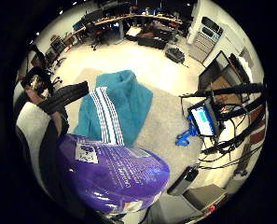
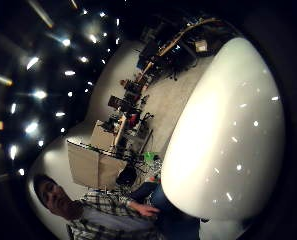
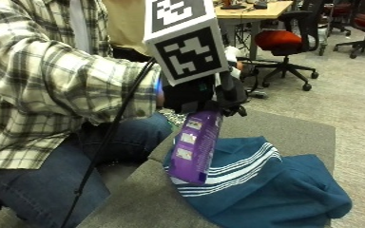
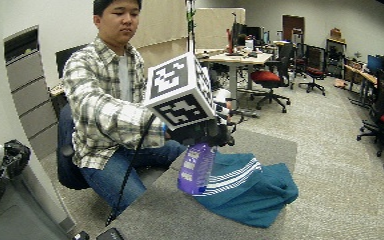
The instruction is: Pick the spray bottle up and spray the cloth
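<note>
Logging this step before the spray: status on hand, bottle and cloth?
Right hand grips the purple spray bottle at its top, lifted off the table. Teal striped cloth lies bunched just beneath and beside. Nothing between bottle and cloth.

No text can be read. The purple spray bottle (image 3: 194,146) carries pale label patches with print too small to make out; in the little-finger palm view its label (image 1: 111,169) shows lines of white lettering and a white patch, all illegible.
</note>
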Demonstrator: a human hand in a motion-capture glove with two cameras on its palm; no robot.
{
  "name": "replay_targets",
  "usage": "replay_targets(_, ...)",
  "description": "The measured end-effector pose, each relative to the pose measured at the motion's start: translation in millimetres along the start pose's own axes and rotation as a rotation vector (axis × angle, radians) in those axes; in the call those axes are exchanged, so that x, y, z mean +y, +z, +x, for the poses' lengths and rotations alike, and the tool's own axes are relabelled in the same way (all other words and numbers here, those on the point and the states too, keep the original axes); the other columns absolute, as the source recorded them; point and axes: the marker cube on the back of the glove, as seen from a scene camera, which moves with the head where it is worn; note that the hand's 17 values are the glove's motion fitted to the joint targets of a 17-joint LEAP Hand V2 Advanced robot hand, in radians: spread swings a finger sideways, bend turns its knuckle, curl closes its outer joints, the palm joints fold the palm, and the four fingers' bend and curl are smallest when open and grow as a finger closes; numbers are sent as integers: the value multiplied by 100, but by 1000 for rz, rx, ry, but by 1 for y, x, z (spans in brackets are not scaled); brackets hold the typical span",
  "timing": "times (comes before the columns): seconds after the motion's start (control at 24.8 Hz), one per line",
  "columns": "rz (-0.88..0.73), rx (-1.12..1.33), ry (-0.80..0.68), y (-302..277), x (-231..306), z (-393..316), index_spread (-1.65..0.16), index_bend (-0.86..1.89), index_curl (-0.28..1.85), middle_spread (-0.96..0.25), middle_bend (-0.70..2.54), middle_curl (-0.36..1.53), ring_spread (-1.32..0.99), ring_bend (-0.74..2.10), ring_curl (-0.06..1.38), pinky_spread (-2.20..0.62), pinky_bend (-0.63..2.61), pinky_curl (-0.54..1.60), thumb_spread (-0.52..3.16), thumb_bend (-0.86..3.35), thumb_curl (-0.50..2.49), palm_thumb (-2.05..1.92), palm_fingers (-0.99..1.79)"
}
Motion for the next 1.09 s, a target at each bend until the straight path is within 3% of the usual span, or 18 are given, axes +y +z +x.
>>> replay_targets(1.09, -349, 494, -44, 73, -6, -11, -31, 18, 58, -16, 53, 51, -23, 57, 47, -18, 48, 36, 7, -3, 79, 105, 129)
